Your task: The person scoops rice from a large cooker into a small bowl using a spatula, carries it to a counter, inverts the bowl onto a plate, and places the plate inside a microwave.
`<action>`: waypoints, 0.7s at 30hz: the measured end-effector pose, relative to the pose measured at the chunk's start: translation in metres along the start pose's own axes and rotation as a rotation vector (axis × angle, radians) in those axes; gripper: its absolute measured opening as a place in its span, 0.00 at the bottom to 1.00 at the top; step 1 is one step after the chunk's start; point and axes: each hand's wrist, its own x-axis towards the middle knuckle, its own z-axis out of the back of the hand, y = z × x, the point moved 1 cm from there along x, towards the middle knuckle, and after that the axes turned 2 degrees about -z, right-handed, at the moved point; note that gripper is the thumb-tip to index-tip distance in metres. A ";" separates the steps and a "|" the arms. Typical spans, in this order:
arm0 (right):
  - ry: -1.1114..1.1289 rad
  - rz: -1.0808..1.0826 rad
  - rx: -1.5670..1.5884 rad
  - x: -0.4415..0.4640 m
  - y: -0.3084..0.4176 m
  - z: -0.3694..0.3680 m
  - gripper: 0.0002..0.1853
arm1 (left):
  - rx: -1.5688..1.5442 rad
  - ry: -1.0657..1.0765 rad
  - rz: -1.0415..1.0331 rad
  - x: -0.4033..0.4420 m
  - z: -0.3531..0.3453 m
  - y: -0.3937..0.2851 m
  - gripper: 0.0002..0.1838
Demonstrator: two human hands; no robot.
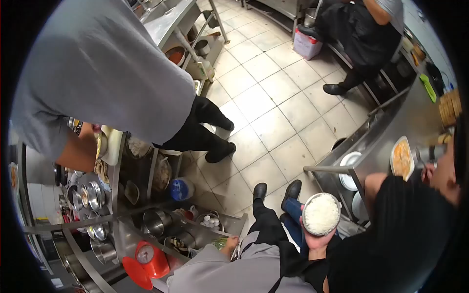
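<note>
On my right hand (317, 240) rests a round bowl of white rice (321, 214). The palm is beneath it and the fingers curl up the side. The rice is heaped to the rim. Farther left, my left hand (230, 243) is at the edge of the low steel counter, beside some green vegetables (218, 242). Its fingers are too small and partly hidden to show whether they grip anything. A colander of eggs (211, 221) stands just beyond that hand.
A person in black (391, 234) stands close on my right, beside a dish of orange food (402, 158). Another person in grey (107, 73) works at the left counter. A third (359, 39) is at the back. A red container (155, 260) stands lower left. Tiled floor (273, 112) lies ahead.
</note>
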 end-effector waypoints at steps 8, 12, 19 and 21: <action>0.138 -0.275 -0.235 0.095 -0.015 -0.067 0.33 | 0.206 -0.038 -0.008 0.016 0.033 -0.039 0.15; -0.016 -0.218 -0.138 0.149 -0.029 -0.105 0.31 | 0.179 -0.158 -0.264 0.088 0.079 -0.103 0.15; 0.097 -0.231 -0.017 0.238 -0.017 -0.129 0.30 | 0.326 -0.136 -0.681 0.125 0.100 -0.398 0.17; 0.134 -0.247 -0.035 0.257 -0.013 -0.155 0.30 | 0.310 -0.044 -0.662 0.135 0.089 -0.469 0.17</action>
